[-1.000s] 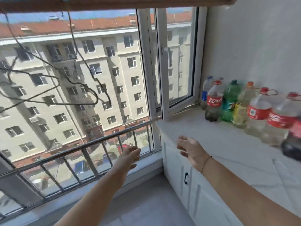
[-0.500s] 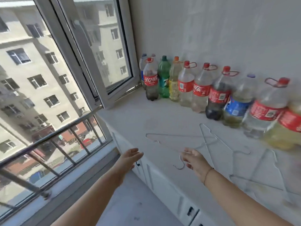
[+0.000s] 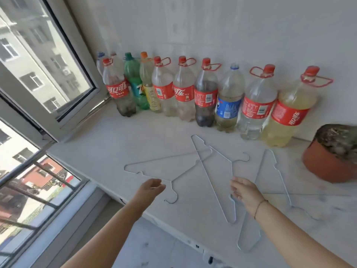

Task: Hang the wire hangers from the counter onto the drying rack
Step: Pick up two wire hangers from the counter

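**Both hands over the hangers on the bench**

Three wire hangers [image 3: 282, 182] lie flat and partly overlapping on the white bench [image 3: 116, 147], in front of a row of bottles [image 3: 204, 93]. The left hand [image 3: 152, 187] hovers at the leftmost hanger [image 3: 166, 159], fingers loosely curled, holding nothing. The right hand [image 3: 245, 192] reaches over the middle hanger [image 3: 211, 180], fingers spread, gripping nothing.
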A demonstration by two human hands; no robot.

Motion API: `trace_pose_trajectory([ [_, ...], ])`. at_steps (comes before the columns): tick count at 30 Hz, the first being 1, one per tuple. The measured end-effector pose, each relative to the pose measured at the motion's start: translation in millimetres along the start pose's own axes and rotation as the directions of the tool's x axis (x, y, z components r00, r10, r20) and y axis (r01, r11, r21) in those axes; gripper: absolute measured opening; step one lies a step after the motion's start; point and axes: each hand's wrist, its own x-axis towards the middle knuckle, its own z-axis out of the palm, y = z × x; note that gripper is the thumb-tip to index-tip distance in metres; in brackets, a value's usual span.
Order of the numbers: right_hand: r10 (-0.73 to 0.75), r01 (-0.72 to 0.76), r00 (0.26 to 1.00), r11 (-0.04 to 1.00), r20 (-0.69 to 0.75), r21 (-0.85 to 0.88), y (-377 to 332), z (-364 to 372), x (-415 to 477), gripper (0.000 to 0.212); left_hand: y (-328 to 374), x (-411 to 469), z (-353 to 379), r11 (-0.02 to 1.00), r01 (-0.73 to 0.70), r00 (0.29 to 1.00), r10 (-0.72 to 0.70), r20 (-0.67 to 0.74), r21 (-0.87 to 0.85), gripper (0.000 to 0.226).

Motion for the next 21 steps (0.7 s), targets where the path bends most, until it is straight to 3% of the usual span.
trace_pose_trajectory([
  [4,0.015,-0.015,0.999,1.0,-0.036,-0.02,15,-11,-2,0.032,-7,34,-2,0.979,-0.046,0.998,0.036,0.051,0.2,0.037],
  [7,0.055,-0.053,0.996,0.998,-0.069,0.03,23,-11,-7,0.012,-13,59,-2,0.929,-0.102,0.992,0.07,0.102,0.355,0.038],
  [10,0.054,-0.048,0.993,0.997,-0.106,0.064,26,-8,-10,0.024,-20,79,-4,0.831,-0.171,0.982,0.101,0.16,0.529,0.038],
  [12,0.056,-0.043,0.99,0.994,-0.126,0.101,26,-3,-13,0.016,-23,91,-6,0.752,-0.216,0.975,0.127,0.184,0.623,0.036],
  [16,0.086,-0.047,0.977,0.98,-0.194,0.195,26,9,-15,0.007,-28,110,-7,0.65,-0.288,0.957,0.187,0.219,0.703,0.027],
  [21,0.12,-0.059,0.965,0.965,-0.232,0.255,31,30,-20,0.016,-29,125,-4,0.638,-0.337,0.941,0.248,0.229,0.692,0.011],
])
